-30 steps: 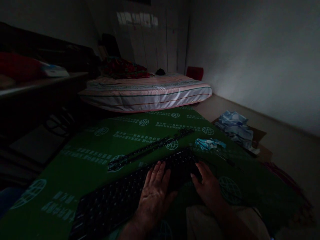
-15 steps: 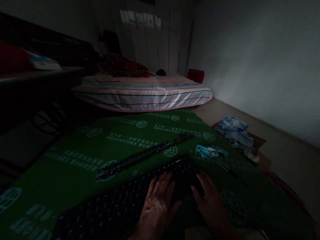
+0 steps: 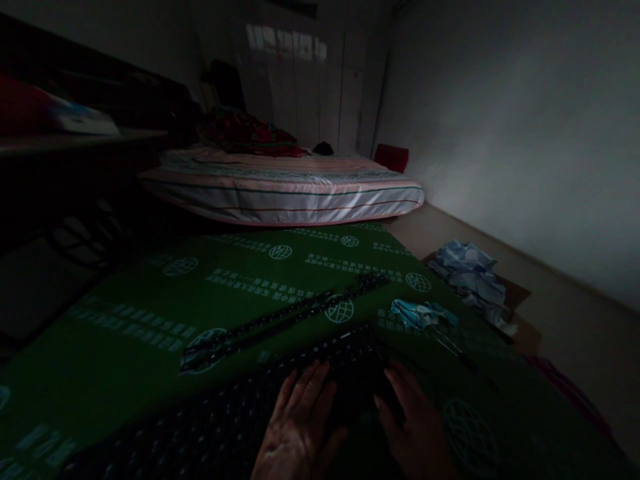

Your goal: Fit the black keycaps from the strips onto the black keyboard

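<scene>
A long black keyboard [image 3: 200, 427] lies slantwise on a green printed board [image 3: 150, 287]. My left hand [image 3: 300, 420] rests over its keys toward the right part, fingers stretched out and slightly spread. At the keyboard's right end is my right hand [image 3: 417, 420], thumb and fingers apart; the dark hides whether it presses on the edge. Beyond the keyboard lie long black strips with white dots [image 3: 280, 313]. To the right are a crumpled blue-and-white cloth [image 3: 423, 313] and a screwdriver [image 3: 457, 350] with a dark handle.
A bed with a striped sheet [image 3: 300, 193] stands beyond the board. Crumpled pale clothes [image 3: 467, 270] lie on cardboard on the floor at right, by a white wall [image 3: 540, 133]. At left is a dark desk [image 3: 135, 140] with things on top.
The view has shifted a little. Both hands and the keyboard appear slightly lower and further left, with the left hand's fingers still over the keys. The strips, cloth and screwdriver stay on the board.
</scene>
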`<state>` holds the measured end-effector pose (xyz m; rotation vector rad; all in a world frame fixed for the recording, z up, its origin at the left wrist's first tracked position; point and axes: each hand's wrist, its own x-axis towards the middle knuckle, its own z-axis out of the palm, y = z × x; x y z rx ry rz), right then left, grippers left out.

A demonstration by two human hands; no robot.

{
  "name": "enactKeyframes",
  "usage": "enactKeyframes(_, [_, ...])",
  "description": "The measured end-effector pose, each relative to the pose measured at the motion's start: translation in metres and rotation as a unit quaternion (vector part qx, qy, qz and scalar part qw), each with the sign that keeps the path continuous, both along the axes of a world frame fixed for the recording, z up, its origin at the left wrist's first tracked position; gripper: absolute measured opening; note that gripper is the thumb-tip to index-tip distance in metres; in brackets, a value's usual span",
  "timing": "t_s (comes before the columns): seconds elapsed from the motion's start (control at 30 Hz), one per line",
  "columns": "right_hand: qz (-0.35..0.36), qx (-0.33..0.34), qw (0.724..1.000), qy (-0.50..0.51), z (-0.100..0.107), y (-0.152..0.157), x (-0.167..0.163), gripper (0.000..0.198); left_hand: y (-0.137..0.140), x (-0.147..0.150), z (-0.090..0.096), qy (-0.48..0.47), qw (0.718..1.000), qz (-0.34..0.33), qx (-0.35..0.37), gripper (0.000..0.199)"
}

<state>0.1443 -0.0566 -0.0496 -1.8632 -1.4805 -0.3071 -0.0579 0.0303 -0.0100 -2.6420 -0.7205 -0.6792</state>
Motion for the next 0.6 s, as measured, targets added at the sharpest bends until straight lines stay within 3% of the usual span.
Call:
enactKeyframes(0.17, [0.041,0.022,0.998,-0.044,-0.005,-0.003,0.008,0.035,0.001,-0.003,0.001,0.016,1.000,-0.005,0.024,0.047])
enactKeyframes(0.3, [0.033,0.029,0.999,-0.011,-0.010,-0.002,0.003,0.036,0.005,-0.007,-0.001,0.006,1.000,-0.013,0.021,0.045])
enactKeyframes(0.5, [0.026,0.048,0.999,-0.002,-0.020,-0.002,-0.005,0.032,0.017,-0.013,-0.026,-0.038,0.997,-0.039,0.053,0.041])
enactKeyframes(0.6, [0.034,0.049,0.998,-0.037,-0.006,-0.004,0.002,0.029,0.016,-0.011,-0.038,-0.059,0.997,-0.017,0.044,0.037])
